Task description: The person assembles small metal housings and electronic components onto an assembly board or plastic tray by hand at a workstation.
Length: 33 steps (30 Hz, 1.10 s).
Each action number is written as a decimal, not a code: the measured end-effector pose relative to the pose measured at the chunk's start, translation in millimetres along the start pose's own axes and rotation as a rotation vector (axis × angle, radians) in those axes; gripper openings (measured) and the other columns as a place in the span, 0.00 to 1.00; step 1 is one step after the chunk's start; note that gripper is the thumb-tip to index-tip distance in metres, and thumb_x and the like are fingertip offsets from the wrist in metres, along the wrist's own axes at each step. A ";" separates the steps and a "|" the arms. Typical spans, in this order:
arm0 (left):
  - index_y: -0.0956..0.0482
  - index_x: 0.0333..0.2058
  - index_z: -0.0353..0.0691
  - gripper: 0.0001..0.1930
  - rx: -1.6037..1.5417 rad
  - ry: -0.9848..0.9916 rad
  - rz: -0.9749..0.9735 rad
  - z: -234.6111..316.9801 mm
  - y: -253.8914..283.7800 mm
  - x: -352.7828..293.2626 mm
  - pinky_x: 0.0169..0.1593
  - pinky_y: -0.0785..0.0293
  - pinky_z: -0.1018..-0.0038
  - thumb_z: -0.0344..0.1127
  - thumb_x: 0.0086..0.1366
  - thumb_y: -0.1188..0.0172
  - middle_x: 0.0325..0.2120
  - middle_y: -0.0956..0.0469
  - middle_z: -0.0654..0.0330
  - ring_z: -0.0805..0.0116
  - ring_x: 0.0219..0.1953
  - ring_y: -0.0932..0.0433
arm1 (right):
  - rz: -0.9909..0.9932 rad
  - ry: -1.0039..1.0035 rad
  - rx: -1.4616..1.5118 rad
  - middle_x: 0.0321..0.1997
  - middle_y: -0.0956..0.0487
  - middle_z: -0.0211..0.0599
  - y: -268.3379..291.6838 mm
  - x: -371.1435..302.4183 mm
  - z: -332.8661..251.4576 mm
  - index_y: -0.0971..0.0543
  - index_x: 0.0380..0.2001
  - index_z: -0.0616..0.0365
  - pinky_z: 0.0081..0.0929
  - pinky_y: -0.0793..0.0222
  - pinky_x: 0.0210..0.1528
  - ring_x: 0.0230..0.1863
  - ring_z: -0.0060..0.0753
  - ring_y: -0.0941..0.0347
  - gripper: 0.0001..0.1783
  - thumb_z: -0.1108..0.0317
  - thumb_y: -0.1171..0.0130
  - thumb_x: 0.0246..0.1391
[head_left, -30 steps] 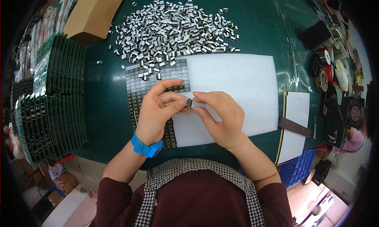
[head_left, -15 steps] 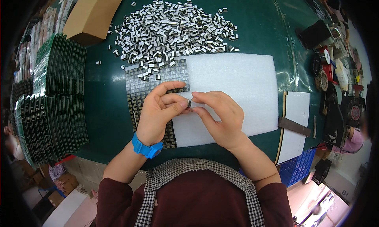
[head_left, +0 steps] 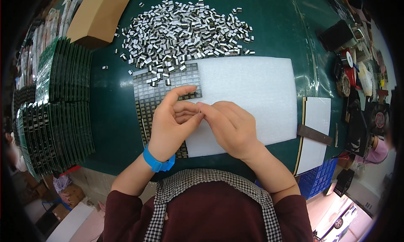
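My left hand (head_left: pixel 171 121) and my right hand (head_left: pixel 235 127) meet fingertip to fingertip over a white foam sheet (head_left: pixel 256 90). Between the pinched thumbs and fingers is a small dark electronic component with pins, now almost wholly covered by them; it showed a moment earlier. The left index finger stretches out above the pinch. Under and beside my left hand lies a dark circuit board panel (head_left: pixel 145 109) with a grid of small gold-marked units, on the left part of the foam. Several loose components lie on its upper edge.
A large heap of small white-and-black components (head_left: pixel 185 31) spreads beyond the foam. Green circuit boards (head_left: pixel 63 74) stand in rows at left, near a cardboard box (head_left: pixel 99 19). At right, a dark metal bar (head_left: pixel 314 134) lies across a white board (head_left: pixel 317 111); a blue crate (head_left: pixel 317 179) sits below.
My right thumb and index finger have closed in on the component at the left fingertips, covering it. The right hand shifted slightly left; the heap and boards stay put.
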<state>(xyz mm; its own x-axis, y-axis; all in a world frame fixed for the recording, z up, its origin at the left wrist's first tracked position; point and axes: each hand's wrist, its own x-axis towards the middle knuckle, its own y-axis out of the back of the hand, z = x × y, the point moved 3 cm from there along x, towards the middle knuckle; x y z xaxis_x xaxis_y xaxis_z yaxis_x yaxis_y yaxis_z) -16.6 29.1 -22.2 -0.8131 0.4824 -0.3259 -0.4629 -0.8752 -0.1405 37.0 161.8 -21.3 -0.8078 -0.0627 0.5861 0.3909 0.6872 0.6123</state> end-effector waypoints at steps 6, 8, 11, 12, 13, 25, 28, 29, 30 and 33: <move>0.31 0.47 0.34 0.20 0.329 -0.075 -0.049 8.4 5.6 -3.7 0.39 0.24 0.79 0.19 0.54 0.47 0.31 0.21 0.56 0.73 0.36 0.22 | -0.085 -0.263 0.347 0.31 0.23 0.38 4.2 0.1 6.1 0.24 0.39 0.64 0.23 0.29 0.32 0.33 0.30 0.25 0.16 0.78 0.42 0.42; 0.28 0.44 0.33 0.17 0.380 -0.121 0.081 12.0 17.8 4.9 0.38 0.24 0.77 0.19 0.53 0.48 0.29 0.21 0.54 0.71 0.33 0.21 | -0.081 -0.462 0.525 0.33 0.22 0.38 5.8 -1.2 16.0 0.23 0.37 0.65 0.22 0.28 0.35 0.34 0.29 0.25 0.13 0.78 0.41 0.45; 0.27 0.42 0.33 0.18 0.994 -0.535 0.162 24.6 18.1 17.4 0.40 0.26 0.74 0.20 0.49 0.46 0.37 0.25 0.51 0.60 0.40 0.24 | 0.069 -0.967 1.011 0.37 0.22 0.38 7.9 -7.9 35.7 0.23 0.37 0.64 0.23 0.29 0.44 0.39 0.27 0.25 0.08 0.76 0.43 0.52; 0.27 0.42 0.34 0.19 1.326 -0.741 0.212 29.9 10.5 15.6 0.41 0.26 0.74 0.21 0.48 0.45 0.41 0.26 0.50 0.56 0.43 0.26 | 0.068 -0.965 1.013 0.37 0.22 0.38 7.7 -7.1 36.5 0.23 0.37 0.64 0.23 0.29 0.44 0.39 0.27 0.25 0.08 0.76 0.43 0.52; 0.27 0.44 0.31 0.19 1.234 -0.656 0.095 26.1 4.9 14.5 0.48 0.30 0.71 0.22 0.49 0.44 0.46 0.30 0.51 0.52 0.47 0.30 | 0.083 -1.010 1.092 0.37 0.22 0.38 5.8 -8.4 37.8 0.24 0.38 0.64 0.22 0.29 0.43 0.39 0.27 0.25 0.09 0.74 0.44 0.53; 0.22 0.32 0.30 0.10 1.296 -0.754 -0.137 7.3 -5.8 22.7 0.36 0.25 0.77 0.21 0.47 0.42 0.33 0.23 0.50 0.63 0.35 0.23 | 0.093 -1.066 1.144 0.37 0.23 0.35 6.9 -9.6 41.7 0.24 0.41 0.63 0.21 0.29 0.40 0.37 0.26 0.26 0.11 0.72 0.44 0.53; 0.21 0.34 0.28 0.08 0.236 -0.099 -0.004 11.4 10.7 27.2 0.38 0.25 0.77 0.23 0.53 0.40 0.31 0.21 0.53 0.67 0.34 0.21 | 0.052 -0.859 0.908 0.37 0.22 0.36 10.9 -2.4 34.5 0.23 0.41 0.62 0.22 0.29 0.40 0.38 0.27 0.25 0.13 0.76 0.42 0.50; 0.22 0.37 0.29 0.09 0.030 -0.022 -0.101 6.2 15.5 27.4 0.40 0.24 0.77 0.26 0.58 0.41 0.32 0.20 0.54 0.68 0.33 0.20 | 0.021 -0.694 0.688 0.37 0.21 0.37 13.6 0.9 29.6 0.23 0.41 0.62 0.22 0.29 0.40 0.38 0.27 0.25 0.15 0.78 0.40 0.47; 0.22 0.37 0.29 0.09 0.030 -0.021 -0.097 3.7 16.5 25.9 0.40 0.24 0.77 0.26 0.58 0.41 0.32 0.20 0.54 0.68 0.33 0.20 | 0.018 -0.695 0.691 0.37 0.21 0.37 11.7 0.4 27.3 0.23 0.41 0.62 0.22 0.29 0.40 0.38 0.27 0.25 0.15 0.78 0.40 0.47; 0.22 0.38 0.30 0.09 -0.270 0.187 -0.130 -5.1 12.0 21.0 0.41 0.24 0.76 0.25 0.58 0.41 0.32 0.20 0.54 0.66 0.35 0.20 | 0.108 -0.251 0.200 0.31 0.23 0.35 18.3 5.9 12.3 0.22 0.41 0.55 0.23 0.30 0.33 0.32 0.30 0.25 0.19 0.79 0.39 0.40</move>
<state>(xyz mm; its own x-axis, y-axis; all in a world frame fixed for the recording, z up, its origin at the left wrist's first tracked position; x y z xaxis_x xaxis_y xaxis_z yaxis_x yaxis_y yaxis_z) -37.3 28.5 -35.5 -0.6630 0.5975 -0.4509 -0.4283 -0.7968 -0.4261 33.9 182.9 -13.2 -0.8597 0.1811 0.4776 0.4058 0.8101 0.4232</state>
